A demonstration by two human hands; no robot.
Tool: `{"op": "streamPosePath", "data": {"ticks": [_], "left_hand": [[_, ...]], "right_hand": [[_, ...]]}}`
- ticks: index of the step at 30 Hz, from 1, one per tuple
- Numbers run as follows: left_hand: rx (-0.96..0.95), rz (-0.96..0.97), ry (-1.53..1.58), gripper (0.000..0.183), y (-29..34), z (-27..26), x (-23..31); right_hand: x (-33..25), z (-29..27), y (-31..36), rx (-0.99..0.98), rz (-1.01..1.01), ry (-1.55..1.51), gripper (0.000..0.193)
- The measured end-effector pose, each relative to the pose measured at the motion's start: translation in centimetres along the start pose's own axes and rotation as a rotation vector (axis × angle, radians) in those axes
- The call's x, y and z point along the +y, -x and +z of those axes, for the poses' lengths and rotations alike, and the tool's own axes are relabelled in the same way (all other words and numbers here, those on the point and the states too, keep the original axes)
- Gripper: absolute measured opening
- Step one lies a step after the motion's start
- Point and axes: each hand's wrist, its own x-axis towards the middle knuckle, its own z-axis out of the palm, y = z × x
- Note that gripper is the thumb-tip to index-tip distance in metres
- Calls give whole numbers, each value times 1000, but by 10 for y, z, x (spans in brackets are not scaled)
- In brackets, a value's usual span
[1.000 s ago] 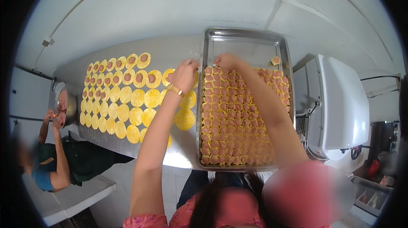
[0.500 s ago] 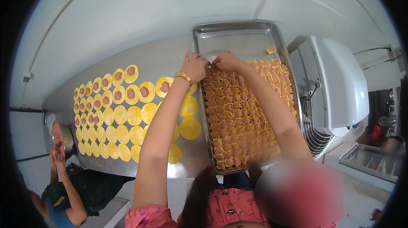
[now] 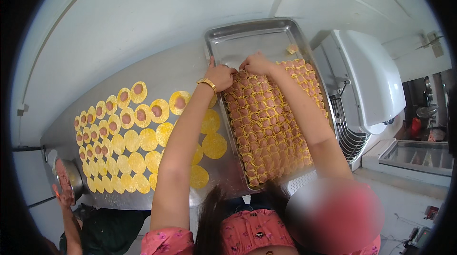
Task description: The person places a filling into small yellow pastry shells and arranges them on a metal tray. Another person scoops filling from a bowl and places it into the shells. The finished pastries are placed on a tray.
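A deep metal tray (image 3: 254,25) holds tight rows of meat-filled dumplings (image 3: 267,111) in yellow wrappers. At the left end of the farthest row, my left hand (image 3: 221,75) reaches over the tray's rim. One of its fingers points up while others curl inward. My right hand (image 3: 257,64) pinches close beside it, over the same corner dumplings. What the fingertips hold is hidden. Round yellow wrappers (image 3: 137,162) lie in rows on the metal table left of my left arm. The farther rows, such as one wrapper (image 3: 179,102), carry a lump of ground meat.
A single dumpling (image 3: 292,49) sits apart at the tray's far right. A white mixer-like machine (image 3: 373,79) with a wire guard stands right of the tray. At far left, a co-worker's hand (image 3: 65,197) is at a metal bowl (image 3: 74,181) of ground meat.
The view has shifted slightly, and my hands stay at the same tray corner. My right hand is slightly farther from my left. The co-worker's hand has moved lower at the bowl.
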Motion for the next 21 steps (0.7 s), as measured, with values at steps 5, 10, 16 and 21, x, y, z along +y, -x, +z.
{"op": "streamPosePath", "data": {"ticks": [5,10,16,21], "left_hand": [[-118,-41,6,39,1,-6,-3],[-75,-50,63,40,3,-4,-4],[69,-14,122,39,-7,7,-1],[34,68,235,35,-24,7,5]], "right_hand": [[-9,6,6,60,-45,-26,33],[-10,1,-3,-71,-25,-8,33],[5,-1,-3,42,18,-238,34],[19,-9,6,11,37,25,34]]}}
